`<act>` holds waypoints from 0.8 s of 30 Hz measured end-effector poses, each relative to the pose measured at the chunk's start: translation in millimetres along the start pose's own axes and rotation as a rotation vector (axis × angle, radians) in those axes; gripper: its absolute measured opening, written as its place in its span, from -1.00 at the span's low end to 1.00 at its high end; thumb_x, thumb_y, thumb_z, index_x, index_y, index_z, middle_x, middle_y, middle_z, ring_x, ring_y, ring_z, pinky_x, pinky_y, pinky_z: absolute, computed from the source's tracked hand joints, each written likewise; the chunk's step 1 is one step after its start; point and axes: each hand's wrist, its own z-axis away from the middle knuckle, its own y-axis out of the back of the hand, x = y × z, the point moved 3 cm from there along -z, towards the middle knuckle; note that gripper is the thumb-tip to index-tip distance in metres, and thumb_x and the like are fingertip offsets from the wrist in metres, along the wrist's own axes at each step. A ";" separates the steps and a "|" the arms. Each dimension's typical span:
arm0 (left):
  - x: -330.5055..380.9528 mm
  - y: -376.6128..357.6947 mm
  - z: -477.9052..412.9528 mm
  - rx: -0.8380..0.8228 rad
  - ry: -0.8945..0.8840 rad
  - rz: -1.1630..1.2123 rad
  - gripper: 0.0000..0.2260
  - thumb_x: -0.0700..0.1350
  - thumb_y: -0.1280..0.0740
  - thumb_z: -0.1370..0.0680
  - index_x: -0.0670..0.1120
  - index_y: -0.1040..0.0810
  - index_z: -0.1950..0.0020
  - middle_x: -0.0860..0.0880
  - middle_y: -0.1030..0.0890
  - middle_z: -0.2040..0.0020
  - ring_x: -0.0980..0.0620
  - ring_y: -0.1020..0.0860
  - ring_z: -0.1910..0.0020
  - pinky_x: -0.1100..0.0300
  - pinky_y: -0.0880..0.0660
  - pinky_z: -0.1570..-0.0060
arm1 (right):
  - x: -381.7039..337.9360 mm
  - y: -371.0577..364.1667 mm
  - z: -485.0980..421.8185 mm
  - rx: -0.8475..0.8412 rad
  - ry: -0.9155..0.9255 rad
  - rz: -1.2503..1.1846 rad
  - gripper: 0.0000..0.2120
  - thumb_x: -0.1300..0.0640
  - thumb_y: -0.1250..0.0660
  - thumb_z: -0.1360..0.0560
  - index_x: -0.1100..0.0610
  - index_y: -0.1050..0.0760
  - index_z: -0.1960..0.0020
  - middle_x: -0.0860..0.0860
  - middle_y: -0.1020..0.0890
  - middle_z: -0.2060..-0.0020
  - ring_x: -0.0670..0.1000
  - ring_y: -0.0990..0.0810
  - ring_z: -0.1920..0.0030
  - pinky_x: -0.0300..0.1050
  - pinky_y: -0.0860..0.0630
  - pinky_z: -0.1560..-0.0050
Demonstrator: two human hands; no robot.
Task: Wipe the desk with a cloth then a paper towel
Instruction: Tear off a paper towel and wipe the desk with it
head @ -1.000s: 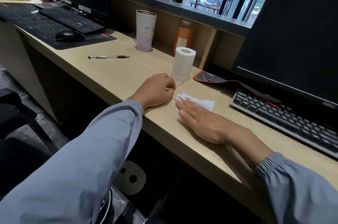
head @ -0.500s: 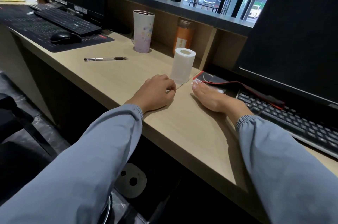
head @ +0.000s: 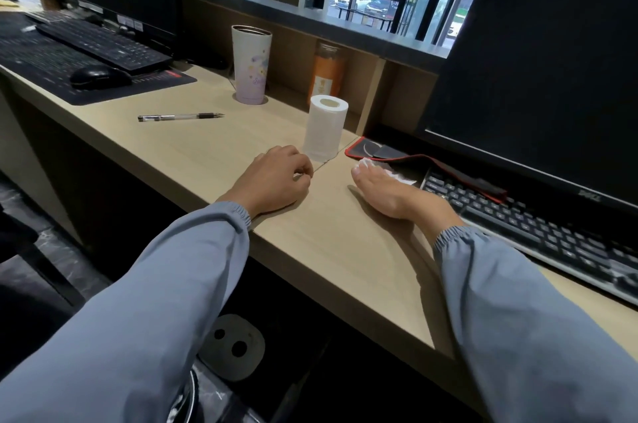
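I see two grey-blue sleeves reaching onto the wooden desk point(head: 214, 153). The left hand point(head: 276, 177) rests on it as a curled fist, seemingly holding nothing. Well apart from it, the right hand point(head: 390, 189) lies flat with its fingers straight, pressing a mostly hidden white paper towel point(head: 402, 178) down beside the keyboard point(head: 538, 225). Just beyond the fist stands a paper roll point(head: 324, 127), and farther back a tumbler point(head: 250, 63).

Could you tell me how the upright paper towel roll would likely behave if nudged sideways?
The paper towel roll stands on end, taller than wide, so it probably tips easily. Once down, its round body would likely roll along the flat desk.
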 end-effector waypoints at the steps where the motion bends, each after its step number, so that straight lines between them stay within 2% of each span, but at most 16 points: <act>1: 0.3 0.3 -0.2 -0.002 0.000 -0.001 -0.85 -0.01 -0.26 -0.62 0.08 -0.62 -0.08 0.10 -0.54 -0.09 0.02 -0.45 -0.14 0.00 -0.42 -0.26 | 1.3 -0.6 -3.6 -0.003 -0.006 0.012 -0.40 -0.13 0.16 -0.74 0.25 -0.12 -0.60 0.17 -0.11 -0.62 0.15 -0.06 -0.62 0.07 -0.01 -0.59; 3: 0.3 0.9 -0.1 0.007 0.005 -0.002 -0.85 -0.01 -0.27 -0.63 0.08 -0.63 -0.09 0.10 -0.54 -0.10 0.04 -0.44 -0.14 0.03 -0.40 -0.26 | 6.0 -5.5 -11.6 0.007 0.006 0.057 -0.31 -0.25 0.18 -0.70 0.17 0.06 -0.67 0.07 0.05 -0.66 0.08 0.09 -0.65 0.09 0.10 -0.61; 7: 1.4 0.8 -3.4 0.013 0.010 -0.008 -0.85 -0.02 -0.27 -0.63 0.06 -0.62 -0.09 0.09 -0.53 -0.08 0.04 -0.43 -0.14 0.05 -0.38 -0.23 | 11.5 -14.3 -17.8 0.002 0.028 0.077 -0.28 -0.30 0.18 -0.67 0.12 0.07 -0.67 0.05 0.13 -0.67 0.05 0.18 -0.65 0.15 0.11 -0.62; 11: 3.8 1.1 -5.0 0.023 0.008 -0.022 -0.86 -0.01 -0.26 -0.64 0.04 -0.62 -0.08 0.07 -0.54 -0.07 0.03 -0.43 -0.11 0.06 -0.38 -0.20 | 3.4 -24.4 14.4 -0.076 0.091 0.054 -0.30 -0.30 0.17 -0.68 0.05 0.19 -0.68 -0.07 0.23 -0.65 -0.06 0.28 -0.62 -0.02 0.23 -0.59; 19: 8.2 2.4 -0.6 0.015 0.011 -0.063 -0.85 0.01 -0.26 -0.63 0.04 -0.62 -0.08 0.06 -0.55 -0.08 -0.02 -0.47 -0.14 -0.02 -0.41 -0.24 | -51.3 -57.4 114.8 -0.158 0.309 0.108 -0.27 -0.38 0.22 -0.62 -0.06 0.30 -0.65 -0.17 0.34 -0.60 -0.21 0.38 -0.56 -0.14 0.29 -0.57; 24: 12.1 5.2 2.6 -0.003 0.023 -0.090 -0.82 0.02 -0.26 -0.62 0.05 -0.62 -0.10 0.04 -0.57 -0.11 -0.03 -0.49 -0.15 -0.02 -0.44 -0.22 | -75.6 -82.2 163.1 -0.080 0.416 0.147 -0.27 -0.39 0.17 -0.63 -0.09 0.29 -0.66 -0.22 0.33 -0.60 -0.28 0.42 -0.53 -0.14 0.30 -0.58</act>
